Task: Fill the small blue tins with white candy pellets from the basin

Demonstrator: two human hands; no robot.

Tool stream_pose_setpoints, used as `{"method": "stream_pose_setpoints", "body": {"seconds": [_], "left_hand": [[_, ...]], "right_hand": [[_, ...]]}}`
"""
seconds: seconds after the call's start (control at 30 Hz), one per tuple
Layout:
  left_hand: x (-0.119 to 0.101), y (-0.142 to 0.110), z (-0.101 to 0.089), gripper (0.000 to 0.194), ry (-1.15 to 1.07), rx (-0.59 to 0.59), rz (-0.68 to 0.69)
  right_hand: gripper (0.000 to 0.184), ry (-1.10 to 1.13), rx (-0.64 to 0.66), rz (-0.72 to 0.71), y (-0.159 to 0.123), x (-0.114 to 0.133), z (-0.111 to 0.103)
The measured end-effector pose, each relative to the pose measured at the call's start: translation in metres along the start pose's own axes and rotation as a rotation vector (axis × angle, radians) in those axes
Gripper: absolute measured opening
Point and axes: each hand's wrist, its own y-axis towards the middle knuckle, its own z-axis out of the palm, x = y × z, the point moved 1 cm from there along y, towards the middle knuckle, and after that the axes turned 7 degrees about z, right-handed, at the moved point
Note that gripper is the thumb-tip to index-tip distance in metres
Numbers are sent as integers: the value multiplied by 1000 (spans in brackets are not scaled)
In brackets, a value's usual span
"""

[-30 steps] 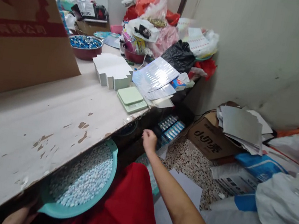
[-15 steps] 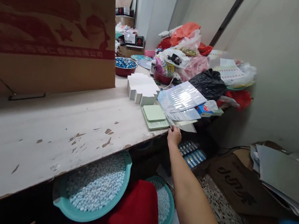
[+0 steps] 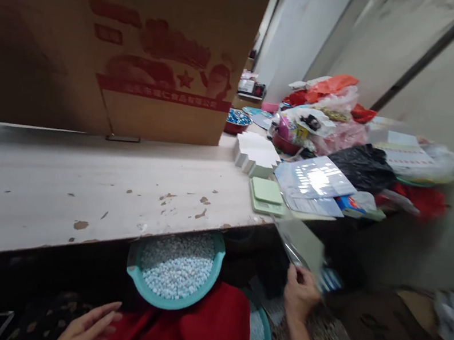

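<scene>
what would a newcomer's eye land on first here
Probably the huge brown carton with red print, standing on the worn white table at upper left. Next might be the teal basin full of small pale pieces, partly under the table's front edge. Then the person's right grip at lower right, holding a thin pale sheet.

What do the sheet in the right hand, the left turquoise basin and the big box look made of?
Sheet in the right hand: probably thin plastic, partly glossy; shiny streaks along one edge, though blur leaves paper or card possible.
Left turquoise basin: likely moulded plastic, fairly matt; smooth, evenly coloured rim.
Big box: apparently cardboard, matt; plain brown face with red print.
</scene>
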Motion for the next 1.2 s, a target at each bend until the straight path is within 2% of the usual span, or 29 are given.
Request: {"method": "stream_pose_setpoints", "body": {"seconds": [0.07,0.17,0.27,0.37,0.43,0.5,0.57,0.63,0.7,0.77,0.87,0.97,1.03,1.07,1.1,1.17,1.2], "left_hand": [[-9,5,14,63,39,89,22],[-16,19,24,62,81,205,66],[-21,28,23,65,128,212,79],[-33,24,34,68,140,205,50],[-48,19,60,68,77,278,38],[-68,17,99,69,-77,413,32],[-87,16,141,70,-291,575,8],[-97,17,175,58,-426,661,-32],[-95,19,195,37,-412,578,-56],[-85,24,200,27,-329,427,-43],[-75,32,194,32,-287,315,-2],[-85,39,187,35,-262,253,15],[-102,39,179,36,-221,212,72],[-111,38,175,35,-194,190,113],[-121,35,170,35,-165,172,150],[-134,27,160,35,-100,150,183],[-137,23,157,37,-68,155,174]], "right_hand": [[24,38,109,-159,-8,21,2],[22,-10,228,-265,8,38,19],[19,-75,285,-307,35,43,22],[18,-49,267,-363,52,60,7],[17,-9,269,-422,48,79,-6],[18,22,296,-488,28,100,-15],[19,40,374,-608,-10,115,-18],[22,43,530,-806,-58,123,-17],[26,51,628,-889,-102,125,-13],[25,70,640,-839,-132,126,-8],[22,94,600,-796,-148,133,2],[23,157,616,-855,-150,143,10],[27,289,665,-752,-153,145,10],[29,377,679,-599,-155,144,9],[30,474,665,-375,-157,142,7],[30,696,625,201,-161,131,5],[38,831,654,488,-162,125,7]]}}
